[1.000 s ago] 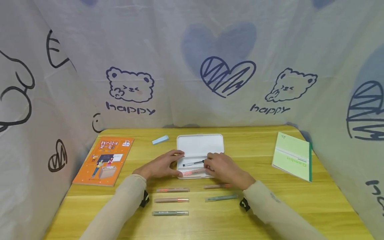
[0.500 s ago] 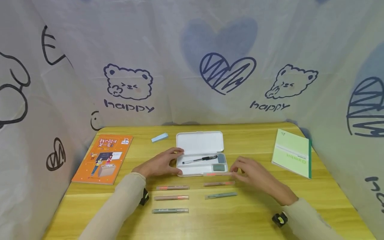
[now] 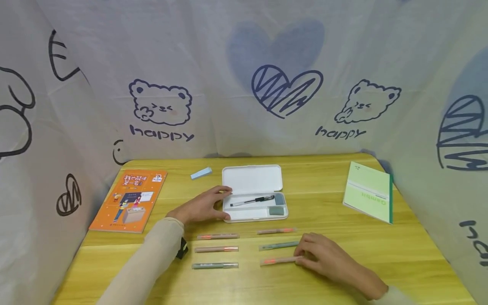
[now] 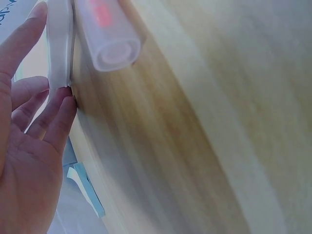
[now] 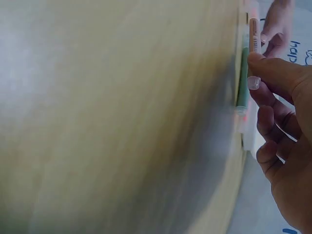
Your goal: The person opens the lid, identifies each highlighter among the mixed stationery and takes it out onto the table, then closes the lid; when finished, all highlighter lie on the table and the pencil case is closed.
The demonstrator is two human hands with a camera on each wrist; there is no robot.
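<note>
A white pencil case point(image 3: 251, 178) lies with its lid folded back near the table's far side. My left hand point(image 3: 202, 206) grips the case's left end between thumb and fingers. Inside are a black-capped gel pen point(image 3: 251, 201) and two grey-green blocks like erasers point(image 3: 276, 211). Lower right, my right hand point(image 3: 325, 257) pinches the right end of a beige highlighter point(image 3: 280, 261) with an orange part, low over the table. Just above it are a green highlighter point(image 3: 280, 245) and another beige one point(image 3: 275, 231). In the right wrist view, thumb and forefinger hold the highlighter's end point(image 5: 253, 83).
Left of centre, two beige highlighters point(image 3: 218, 237) and a green one point(image 3: 214, 265) lie in a column. An orange book point(image 3: 127, 201) is at the left, a light-green notebook point(image 3: 367, 192) at the right. A pale-blue strip point(image 3: 201, 173) lies behind the left hand.
My right hand has drawn a beige highlighter out of the pencil case and brought it toward me, below the green one. My left hand stays at the case's left end.
</note>
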